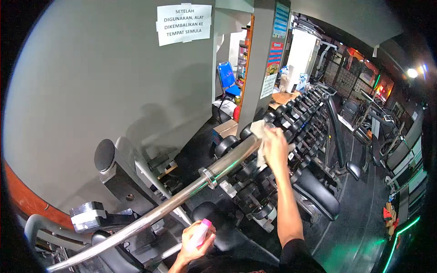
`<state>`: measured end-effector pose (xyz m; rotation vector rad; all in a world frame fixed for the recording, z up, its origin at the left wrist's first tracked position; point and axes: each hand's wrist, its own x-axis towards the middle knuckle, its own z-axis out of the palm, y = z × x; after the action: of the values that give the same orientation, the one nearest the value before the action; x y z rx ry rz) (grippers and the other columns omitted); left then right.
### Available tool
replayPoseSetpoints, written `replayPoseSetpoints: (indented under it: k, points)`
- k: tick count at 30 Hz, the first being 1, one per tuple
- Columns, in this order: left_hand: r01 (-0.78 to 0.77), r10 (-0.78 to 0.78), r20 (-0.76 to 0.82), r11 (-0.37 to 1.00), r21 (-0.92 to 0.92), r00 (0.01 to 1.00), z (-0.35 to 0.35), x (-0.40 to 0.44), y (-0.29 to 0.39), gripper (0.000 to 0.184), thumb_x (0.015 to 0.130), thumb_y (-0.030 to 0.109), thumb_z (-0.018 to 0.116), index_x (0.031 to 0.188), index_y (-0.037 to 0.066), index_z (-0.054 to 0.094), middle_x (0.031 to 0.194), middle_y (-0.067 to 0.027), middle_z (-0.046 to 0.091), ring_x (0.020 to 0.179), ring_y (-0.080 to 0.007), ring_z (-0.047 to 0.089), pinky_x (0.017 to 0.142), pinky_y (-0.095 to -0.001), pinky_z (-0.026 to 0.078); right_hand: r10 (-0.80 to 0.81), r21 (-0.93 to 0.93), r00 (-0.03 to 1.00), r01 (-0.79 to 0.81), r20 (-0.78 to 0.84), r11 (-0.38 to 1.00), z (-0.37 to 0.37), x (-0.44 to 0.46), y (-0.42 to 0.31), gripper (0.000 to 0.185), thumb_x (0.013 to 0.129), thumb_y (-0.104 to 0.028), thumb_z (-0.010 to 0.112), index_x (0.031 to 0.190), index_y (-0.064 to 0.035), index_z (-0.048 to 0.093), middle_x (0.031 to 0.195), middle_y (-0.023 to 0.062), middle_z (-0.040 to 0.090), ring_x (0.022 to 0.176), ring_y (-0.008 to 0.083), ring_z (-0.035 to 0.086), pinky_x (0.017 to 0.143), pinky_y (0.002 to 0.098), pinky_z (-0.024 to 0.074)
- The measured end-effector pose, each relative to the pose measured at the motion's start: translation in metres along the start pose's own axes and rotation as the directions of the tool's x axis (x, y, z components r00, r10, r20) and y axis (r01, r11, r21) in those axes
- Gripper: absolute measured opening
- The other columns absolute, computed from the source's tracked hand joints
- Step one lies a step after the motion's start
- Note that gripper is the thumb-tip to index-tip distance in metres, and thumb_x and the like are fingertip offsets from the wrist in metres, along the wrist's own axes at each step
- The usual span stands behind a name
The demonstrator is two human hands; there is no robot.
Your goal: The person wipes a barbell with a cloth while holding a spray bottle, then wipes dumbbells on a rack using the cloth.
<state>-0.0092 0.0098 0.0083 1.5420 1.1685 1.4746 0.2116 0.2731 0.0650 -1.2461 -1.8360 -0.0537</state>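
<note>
A shiny metal barbell (182, 196) runs from the lower left up to the middle of the view, with a collar ring (208, 178) on it. My right hand (276, 148) is closed on a pale cloth (258, 129) at the bar's far end, the cloth lying against the metal. Low in the middle, my left hand (196, 243) grips a small bottle (199, 233) with a pink top, below the bar and apart from it. Its label cannot be read.
Racks of black dumbbells (296, 123) stretch away behind the bar. A black padded bench (317, 193) stands right of my right arm. Gym machine parts (127, 186) stand at left by the grey wall (100, 68). A blue chair (228, 78) is beyond the doorway.
</note>
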Motion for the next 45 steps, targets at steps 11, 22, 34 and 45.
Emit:
replayPoseSetpoints:
  k: [11, 22, 34, 45]
  points:
    - [-0.122, 0.115, 0.082, 0.989, 0.085, 0.99, 0.007, 0.006, -0.001, 0.012, 0.074, 0.001, 0.067, 0.085, 0.002, 0.062, 0.08, -0.0101, 0.063, 0.069, -0.0216, 0.062, 0.065, -0.0304, 0.049, -0.125, 0.283, 0.975, 0.069, 0.185, 0.957, -0.008, -0.031, -0.028, 0.039, 0.072, 0.008, 0.054, 0.109, -0.0003, 0.061, 0.111, 0.0169, 0.053, 0.1, 0.0303, 0.057, 0.086, 0.0343, 0.0463]
    - [-0.013, 0.012, 0.012, 0.992, 0.126, 1.0, 0.004, 0.0, 0.0, 0.013, 0.074, 0.001, 0.068, 0.086, 0.0, 0.063, 0.08, -0.0097, 0.063, 0.07, -0.0207, 0.062, 0.064, -0.03, 0.05, -0.176, 0.123, 0.93, 0.143, 0.322, 0.982, -0.019, -0.03, -0.079, 0.026, 0.075, 0.002, 0.056, 0.099, -0.0038, 0.063, 0.101, 0.0142, 0.056, 0.089, 0.0303, 0.061, 0.078, 0.0369, 0.0505]
    - [-0.13, 0.13, 0.009, 0.983, 0.133, 0.992, -0.002, 0.003, 0.011, 0.012, 0.072, -0.003, 0.068, 0.081, 0.0, 0.06, 0.082, -0.0103, 0.064, 0.074, -0.023, 0.062, 0.066, -0.0316, 0.049, 0.017, -0.13, 0.998, -0.009, 0.061, 0.991, 0.006, 0.029, 0.023, 0.024, 0.084, -0.006, 0.051, 0.106, -0.0036, 0.061, 0.096, 0.0148, 0.055, 0.082, 0.0302, 0.061, 0.071, 0.0419, 0.0489]
    - [-0.067, 0.062, 0.072, 0.996, 0.066, 0.995, 0.003, 0.005, 0.003, 0.011, 0.073, -0.003, 0.068, 0.079, 0.0, 0.059, 0.081, -0.0107, 0.063, 0.073, -0.0226, 0.062, 0.065, -0.0317, 0.049, -0.352, 0.183, 0.84, 0.302, 0.414, 0.936, -0.023, -0.045, -0.067, 0.038, 0.079, -0.005, 0.056, 0.116, -0.0088, 0.053, 0.11, 0.0126, 0.051, 0.088, 0.0297, 0.062, 0.076, 0.0385, 0.0518]
